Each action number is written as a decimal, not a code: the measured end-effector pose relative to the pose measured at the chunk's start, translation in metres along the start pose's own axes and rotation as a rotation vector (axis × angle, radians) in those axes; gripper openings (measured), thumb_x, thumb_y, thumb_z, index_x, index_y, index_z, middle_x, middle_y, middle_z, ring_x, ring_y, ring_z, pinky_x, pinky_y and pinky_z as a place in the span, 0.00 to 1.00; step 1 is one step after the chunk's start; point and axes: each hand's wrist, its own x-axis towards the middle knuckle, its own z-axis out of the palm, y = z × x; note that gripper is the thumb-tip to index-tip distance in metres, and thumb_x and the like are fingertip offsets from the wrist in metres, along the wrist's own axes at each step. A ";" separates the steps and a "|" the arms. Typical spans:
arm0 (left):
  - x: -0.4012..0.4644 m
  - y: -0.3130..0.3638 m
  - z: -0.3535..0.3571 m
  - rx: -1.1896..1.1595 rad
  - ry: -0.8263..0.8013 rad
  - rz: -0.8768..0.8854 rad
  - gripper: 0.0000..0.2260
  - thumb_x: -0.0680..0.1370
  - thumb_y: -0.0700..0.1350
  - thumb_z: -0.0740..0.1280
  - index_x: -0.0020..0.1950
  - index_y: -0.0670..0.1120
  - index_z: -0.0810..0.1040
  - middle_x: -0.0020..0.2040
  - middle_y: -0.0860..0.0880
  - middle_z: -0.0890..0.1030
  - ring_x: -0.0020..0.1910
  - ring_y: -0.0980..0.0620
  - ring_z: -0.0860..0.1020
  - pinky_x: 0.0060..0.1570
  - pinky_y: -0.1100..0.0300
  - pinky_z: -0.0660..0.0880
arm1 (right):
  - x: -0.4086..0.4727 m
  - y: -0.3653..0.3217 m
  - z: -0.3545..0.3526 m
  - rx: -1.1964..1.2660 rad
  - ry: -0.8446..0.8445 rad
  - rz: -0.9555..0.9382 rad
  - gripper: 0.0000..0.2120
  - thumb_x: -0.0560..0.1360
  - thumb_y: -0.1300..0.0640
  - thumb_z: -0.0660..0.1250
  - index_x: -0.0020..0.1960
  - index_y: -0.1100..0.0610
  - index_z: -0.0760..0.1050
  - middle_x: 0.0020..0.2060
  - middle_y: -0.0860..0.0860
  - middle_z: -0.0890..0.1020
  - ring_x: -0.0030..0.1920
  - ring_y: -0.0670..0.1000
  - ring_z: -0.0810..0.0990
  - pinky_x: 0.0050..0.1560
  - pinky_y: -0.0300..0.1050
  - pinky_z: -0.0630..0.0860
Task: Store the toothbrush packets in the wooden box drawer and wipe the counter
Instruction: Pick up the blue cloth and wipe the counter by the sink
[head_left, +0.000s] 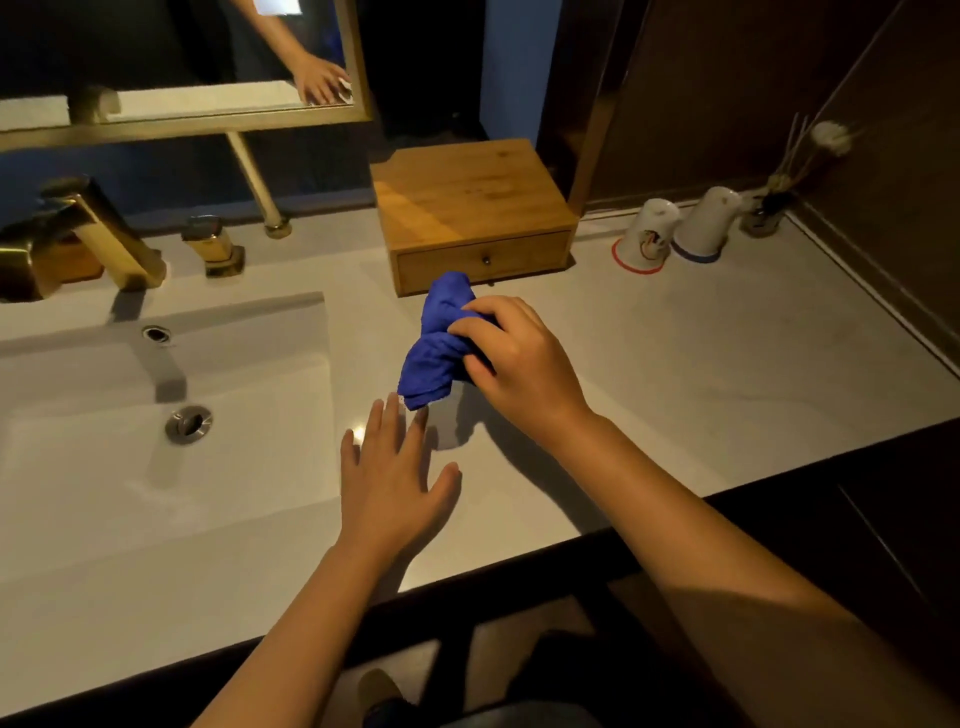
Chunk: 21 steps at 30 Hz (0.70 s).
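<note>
Right hand (519, 364) grips bunched cloth (439, 343) just in front of box (467, 208); left hand (389, 478) flat, fingers spread, nearer the person on the counter (727, 364).

The left hand (389, 478) lies palm down, fingers straight and slightly spread, pointing to the far side, its bare forearm reaching in from the near edge. The right hand (511, 358), further off and to the right, curls its fingers around a bunched blue cloth (434, 343), wrist bent, forearm bare.
</note>
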 end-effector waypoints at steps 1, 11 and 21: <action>0.007 0.009 0.002 0.006 0.009 -0.008 0.33 0.71 0.64 0.48 0.74 0.52 0.54 0.78 0.46 0.53 0.77 0.47 0.46 0.72 0.42 0.46 | -0.003 0.008 -0.008 0.004 0.015 0.004 0.11 0.67 0.68 0.69 0.50 0.62 0.79 0.48 0.60 0.81 0.49 0.59 0.79 0.46 0.49 0.78; 0.048 0.130 0.058 -0.010 0.039 -0.166 0.31 0.73 0.64 0.49 0.75 0.57 0.48 0.79 0.47 0.48 0.77 0.47 0.44 0.72 0.39 0.45 | -0.045 0.125 -0.099 0.038 -0.039 0.018 0.13 0.68 0.67 0.69 0.53 0.61 0.79 0.51 0.59 0.80 0.52 0.56 0.79 0.52 0.42 0.75; 0.054 0.145 0.080 0.106 0.007 -0.244 0.32 0.74 0.65 0.47 0.76 0.56 0.47 0.79 0.48 0.45 0.77 0.48 0.41 0.72 0.38 0.42 | -0.096 0.205 -0.148 -0.028 -0.089 0.129 0.13 0.69 0.67 0.70 0.54 0.61 0.79 0.53 0.58 0.80 0.54 0.56 0.78 0.55 0.43 0.73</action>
